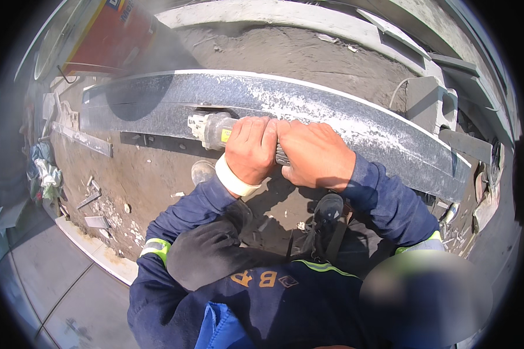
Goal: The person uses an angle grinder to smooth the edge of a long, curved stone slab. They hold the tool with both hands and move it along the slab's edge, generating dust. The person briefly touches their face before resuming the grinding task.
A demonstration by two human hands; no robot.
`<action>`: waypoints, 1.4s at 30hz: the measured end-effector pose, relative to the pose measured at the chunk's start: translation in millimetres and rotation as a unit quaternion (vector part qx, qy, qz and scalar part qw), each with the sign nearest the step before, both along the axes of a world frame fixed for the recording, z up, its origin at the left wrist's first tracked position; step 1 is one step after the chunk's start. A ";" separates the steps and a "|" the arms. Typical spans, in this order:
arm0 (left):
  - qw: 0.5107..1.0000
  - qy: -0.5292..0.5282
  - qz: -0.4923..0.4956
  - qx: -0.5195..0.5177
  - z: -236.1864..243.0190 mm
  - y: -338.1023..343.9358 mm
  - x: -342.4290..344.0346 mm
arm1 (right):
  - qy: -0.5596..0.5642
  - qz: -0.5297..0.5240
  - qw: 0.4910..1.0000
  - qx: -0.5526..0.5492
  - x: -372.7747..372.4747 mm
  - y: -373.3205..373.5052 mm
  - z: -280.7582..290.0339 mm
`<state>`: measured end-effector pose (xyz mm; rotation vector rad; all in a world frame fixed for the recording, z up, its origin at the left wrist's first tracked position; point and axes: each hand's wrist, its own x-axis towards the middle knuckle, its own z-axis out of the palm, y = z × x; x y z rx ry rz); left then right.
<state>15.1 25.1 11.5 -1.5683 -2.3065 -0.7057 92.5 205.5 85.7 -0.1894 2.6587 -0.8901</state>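
A grey angle grinder [214, 129] lies across the near side of a long dark stone slab [174, 93], its head toward the left. My left hand [251, 148] wraps round its body just behind the head. Right beside it, touching it, my right hand [317, 154] is closed round the rear of the grinder, where a ribbed black part shows below the fingers. The grinder's disc is mostly hidden. A thin line runs lengthwise along the slab, and white dust coats its middle and right part.
Behind the slab's left end stands a red and yellow bucket [113, 38], with haze around it. A concrete block [431, 102] sits behind the right end. Stone strips [81, 139] and chips lie on the dirt at left. My shoes [329, 206] are close to the slab's near edge.
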 end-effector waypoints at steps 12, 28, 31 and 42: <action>1.000 0.008 0.016 -0.006 -12.4 -10.6 -15.1 | -0.003 0.004 1.000 0.005 -23.6 -14.3 -23.3; 1.000 0.008 0.017 0.000 -9.3 -8.7 -14.2 | 0.000 0.007 1.000 0.003 -21.7 -12.1 -21.1; 1.000 0.001 0.013 -0.010 -9.9 -11.7 -19.8 | 0.006 -0.003 1.000 -0.023 -25.7 -12.2 -23.7; 1.000 -0.009 -0.010 0.001 4.4 4.1 0.7 | -0.039 0.002 0.999 0.002 -3.6 4.3 7.4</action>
